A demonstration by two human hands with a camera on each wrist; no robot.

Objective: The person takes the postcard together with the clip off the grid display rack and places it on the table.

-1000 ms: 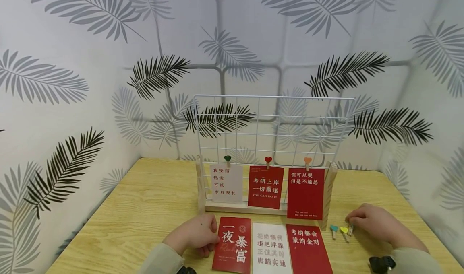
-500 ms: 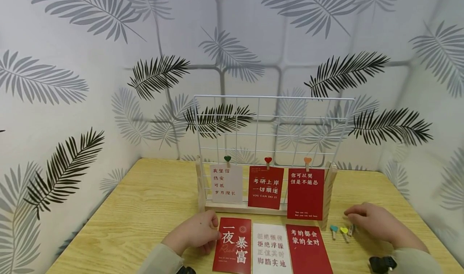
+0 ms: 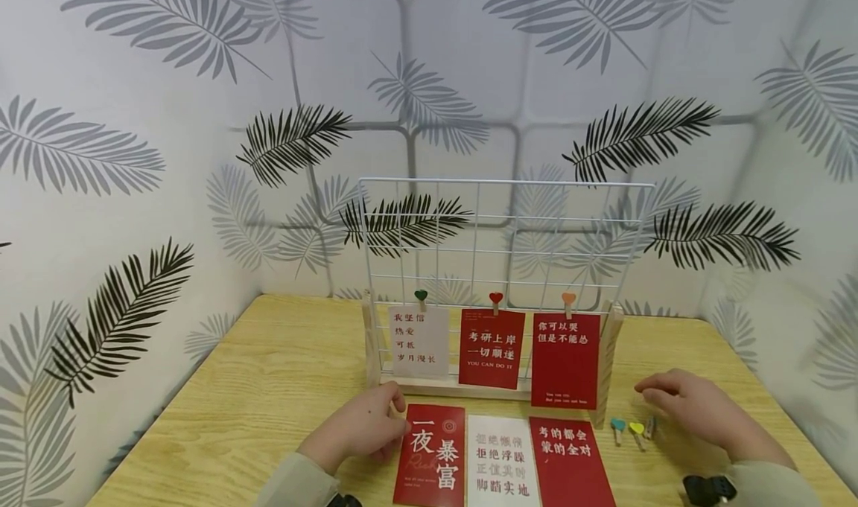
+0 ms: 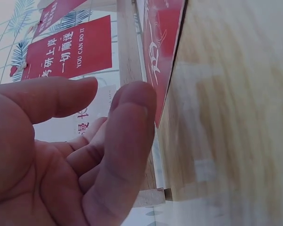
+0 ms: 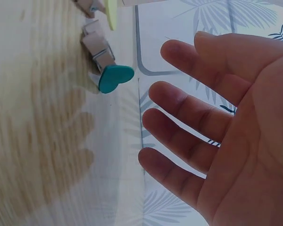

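Observation:
My left hand is by the left edge of a red card with white characters. Its thumb and fingers stand apart in the left wrist view, with a fingertip at the card's edge; whether it touches is unclear. To the right, my right hand hovers with relaxed, spread fingers and holds nothing. Beside it on the table are heart-topped clothespins: a teal clothespin, a yellow clothespin and a third clothespin whose heart shows poorly. A white card and another red card lie in the same row.
A white wire grid rack on a wooden base stands behind the row. Clothespins hold a white card, a red card and a taller red card on it. Leaf-patterned walls bound the wooden table.
My left hand shifts slightly upward along the card's left edge, its fingers loosening. My right hand draws slightly up and away from the clothespins. The cards stay in place.

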